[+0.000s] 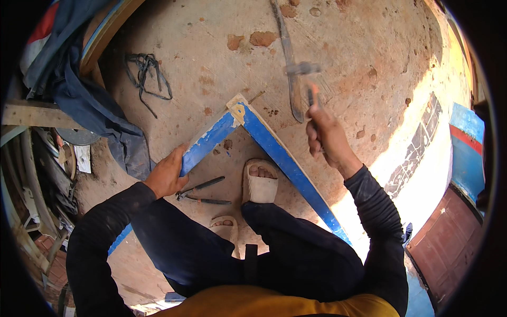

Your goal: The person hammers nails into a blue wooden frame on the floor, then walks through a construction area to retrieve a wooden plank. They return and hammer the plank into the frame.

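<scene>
Two blue-painted wooden boards meet in a pointed corner in front of me, the left board (206,143) and the right board (290,166). Bare pale wood shows at their joint (237,108), and a thin brownish piece sticks out beside it. My left hand (168,173) is closed round the left board, partway down its length. In my right hand (330,134) is a hammer (312,91), raised to the right of the joint and apart from it; its head is smeared by motion. Pincers (203,191) with dark handles lie on the ground between the boards, near my sandals.
A machete-like blade (289,58) lies on the ground beyond the hammer. Tangled black cord (148,79) rests at the far left. Dark blue cloth (95,113) hangs over timber (42,114) on the left. Blue and brown panels (449,240) stand at the right.
</scene>
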A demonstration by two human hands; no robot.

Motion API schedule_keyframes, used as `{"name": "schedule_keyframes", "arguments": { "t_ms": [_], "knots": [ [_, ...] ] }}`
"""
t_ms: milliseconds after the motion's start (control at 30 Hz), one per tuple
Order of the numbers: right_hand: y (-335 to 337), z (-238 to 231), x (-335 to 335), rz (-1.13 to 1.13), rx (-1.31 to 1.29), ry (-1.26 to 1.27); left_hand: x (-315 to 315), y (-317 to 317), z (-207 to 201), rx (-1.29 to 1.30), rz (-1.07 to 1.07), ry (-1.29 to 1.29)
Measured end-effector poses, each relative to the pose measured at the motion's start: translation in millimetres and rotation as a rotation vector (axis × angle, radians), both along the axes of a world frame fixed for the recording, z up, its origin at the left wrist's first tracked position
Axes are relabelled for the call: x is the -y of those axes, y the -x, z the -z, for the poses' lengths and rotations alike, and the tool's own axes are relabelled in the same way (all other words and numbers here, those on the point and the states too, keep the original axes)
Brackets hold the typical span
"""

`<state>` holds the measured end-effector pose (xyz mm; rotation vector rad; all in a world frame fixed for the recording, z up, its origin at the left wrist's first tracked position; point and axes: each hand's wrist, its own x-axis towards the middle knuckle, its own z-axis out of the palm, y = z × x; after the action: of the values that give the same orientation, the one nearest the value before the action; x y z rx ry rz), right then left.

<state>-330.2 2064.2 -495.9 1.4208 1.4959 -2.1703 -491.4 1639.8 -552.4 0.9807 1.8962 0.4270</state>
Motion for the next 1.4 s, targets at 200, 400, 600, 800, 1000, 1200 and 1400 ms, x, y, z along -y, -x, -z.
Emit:
{"name": "schedule_keyframes", "arguments": {
  "t_ms": [200,400,600,800,1000,1200,1400],
  "knots": [
    [-5,-20,-37,-0.05,-0.045,-0.063,-2,0,-3,0.059,-0.014,0.08],
    [5,1,-45,0.564,-0.279,-0.26,-3,-1,-2,0.026,-0.018,0.062],
    [-16,-1,-21,-0.521,0.062,0.063,-3,-2,-5,0.035,-0.054,0.054],
    [20,-15,-82,0.405,-0.283,-0.421,-1,-3,0,0.029,-0.044,0.031],
    [6,8,-12,0.029,-0.029,-0.025,-3,-5,-1,0.014,-0.065,0.022],
    [8,-31,-76,-0.05,-0.105,-0.147,-3,-2,-1,0.033,-0.035,0.045],
    [17,-4,-50,0.563,-0.429,-0.211,-2,-1,-2,0.016,-0.02,0.054]
  ]
}}
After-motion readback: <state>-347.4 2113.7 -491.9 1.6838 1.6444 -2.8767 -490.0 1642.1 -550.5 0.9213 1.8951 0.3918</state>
